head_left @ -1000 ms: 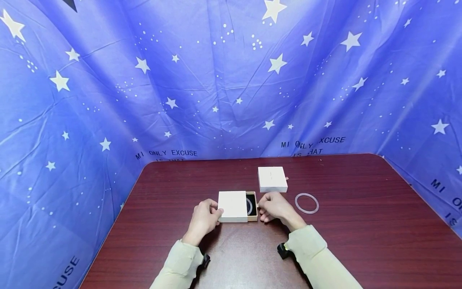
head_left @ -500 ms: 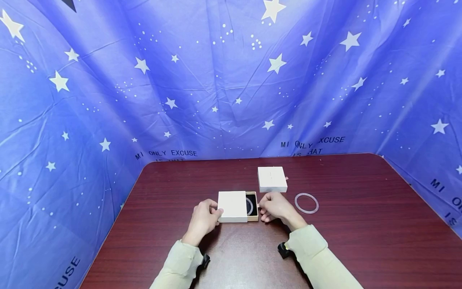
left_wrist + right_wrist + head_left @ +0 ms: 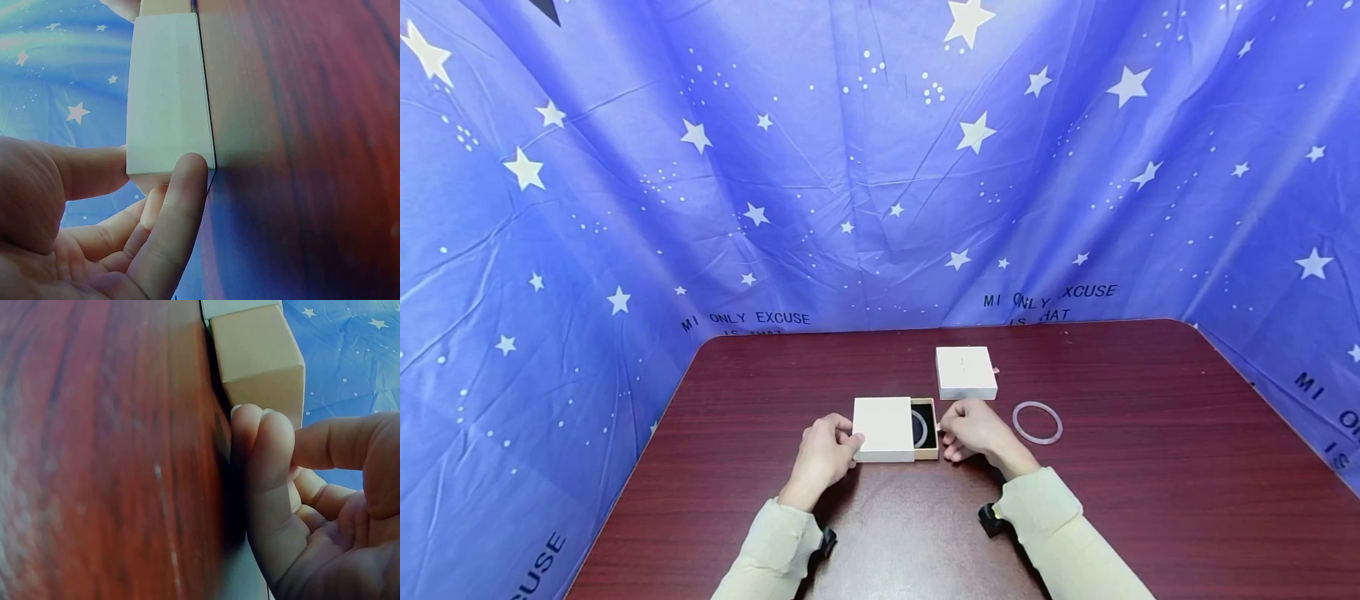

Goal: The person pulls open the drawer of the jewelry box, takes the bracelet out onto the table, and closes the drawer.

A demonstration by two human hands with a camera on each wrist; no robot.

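A white slide-out box (image 3: 883, 427) lies on the table, its tan inner drawer (image 3: 927, 453) partly out on the right. Inside that drawer, part of a pale bangle (image 3: 921, 428) shows against a black lining; the outer sleeve covers the rest. My left hand (image 3: 823, 454) holds the sleeve at its left end, thumb on top and fingers against the end in the left wrist view. With its fingertips at the drawer's front, my right hand (image 3: 976, 433) pinches the small pull tab, which the fingers mostly hide. The right wrist view has the drawer (image 3: 259, 347) just beyond those fingers.
A second white box (image 3: 966, 372), closed, with a small pink tab, stands behind my right hand. To the right of that hand a pale bangle (image 3: 1037, 422) lies flat on the dark red table (image 3: 1150, 467). Blue star-printed curtains (image 3: 850, 167) hang behind and beside the table.
The drawer has slid slightly further right out of the sleeve, and my right hand has moved with it. My left hand and the sleeve have stayed in place.
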